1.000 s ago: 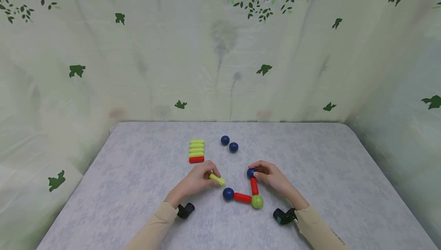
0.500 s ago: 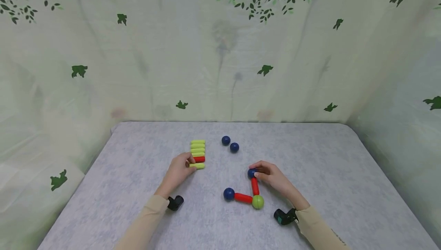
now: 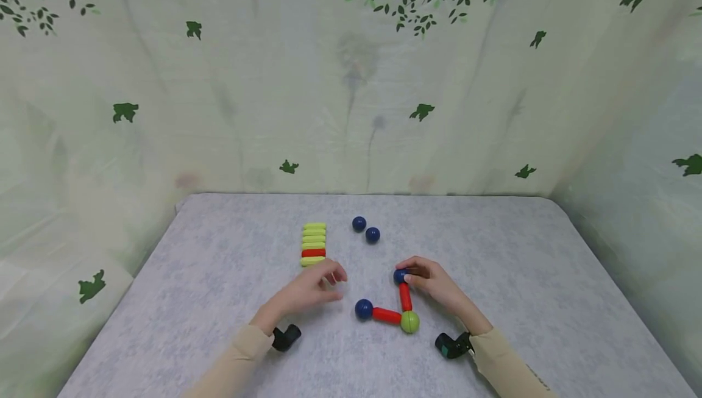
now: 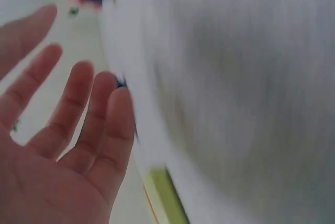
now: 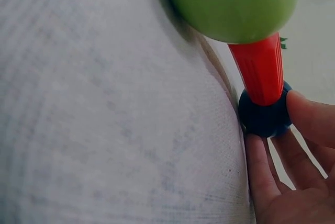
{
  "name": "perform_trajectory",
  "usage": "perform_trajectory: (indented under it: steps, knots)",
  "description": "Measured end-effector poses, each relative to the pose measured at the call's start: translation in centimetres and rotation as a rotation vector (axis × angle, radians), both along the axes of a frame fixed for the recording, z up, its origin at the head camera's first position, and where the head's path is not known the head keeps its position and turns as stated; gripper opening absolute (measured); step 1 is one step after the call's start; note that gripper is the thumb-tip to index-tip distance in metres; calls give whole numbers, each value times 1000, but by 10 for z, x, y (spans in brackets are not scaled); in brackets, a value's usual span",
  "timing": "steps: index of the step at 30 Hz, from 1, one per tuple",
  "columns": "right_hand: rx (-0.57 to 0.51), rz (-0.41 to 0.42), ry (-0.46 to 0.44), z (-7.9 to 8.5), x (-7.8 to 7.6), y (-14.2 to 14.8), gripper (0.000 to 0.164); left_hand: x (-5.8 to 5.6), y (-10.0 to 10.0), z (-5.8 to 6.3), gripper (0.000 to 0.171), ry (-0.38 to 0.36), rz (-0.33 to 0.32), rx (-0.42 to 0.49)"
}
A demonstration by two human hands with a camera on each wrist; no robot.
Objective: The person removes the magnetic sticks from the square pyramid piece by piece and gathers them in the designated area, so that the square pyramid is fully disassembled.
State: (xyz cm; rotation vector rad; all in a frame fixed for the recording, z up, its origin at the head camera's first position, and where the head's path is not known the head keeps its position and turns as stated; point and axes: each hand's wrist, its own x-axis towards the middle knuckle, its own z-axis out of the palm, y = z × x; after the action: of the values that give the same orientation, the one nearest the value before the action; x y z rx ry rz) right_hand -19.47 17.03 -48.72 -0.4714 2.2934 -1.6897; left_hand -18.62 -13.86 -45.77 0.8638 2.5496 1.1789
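My left hand (image 3: 309,288) hovers over the table with nothing in it, between the row of sticks and the joined piece; its fingers are spread in the left wrist view. My right hand (image 3: 436,282) pinches a blue ball (image 5: 264,116) between thumb and fingers. That ball sits on the far end of a red stick (image 5: 259,72), whose near end meets a green ball (image 3: 409,322). From the green ball a second red stick (image 3: 387,316) runs left to another blue ball (image 3: 364,309). Just beyond my left hand lies a yellow-green stick (image 3: 312,261), lowest in the row.
Several yellow-green sticks (image 3: 314,232) and a red stick (image 3: 314,253) lie side by side at the back left. Two loose blue balls, one farther (image 3: 359,223) and one nearer (image 3: 373,235), rest to their right. A printed curtain stands behind the table (image 3: 493,233).
My left hand carried a yellow-green stick back to the row, laid it below the red stick and let go, then moved right. The right hand has kept its hold on the blue ball.
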Motion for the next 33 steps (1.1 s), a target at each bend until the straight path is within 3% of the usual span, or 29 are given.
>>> perform_trajectory:
  steps: [3,5,11,15,18,24,28,33]
  knots:
    - [3,1,7,0,0,0,26,13,17,-2,31,-68,-169,-30]
    - [3,-1,3,0,0,0,26,19,27,-4,32,-49,-212,-90]
    - [-4,-16,-20,2,1,-2,26,26,44,-8,25,136,-205,-249]
    - [0,-15,-24,0,1,-1,26,27,45,-9,21,196,-224,-252]
    - [13,-17,-27,1,1,-2,26,28,43,-8,19,199,-222,-229]
    - [16,-2,-25,22,10,-5,26,17,37,-9,23,108,-102,-59]
    - [30,-1,-24,33,15,-8,26,2,33,-7,29,110,29,66]
    - [34,-2,-23,33,15,-7,26,-21,34,-3,29,85,200,141]
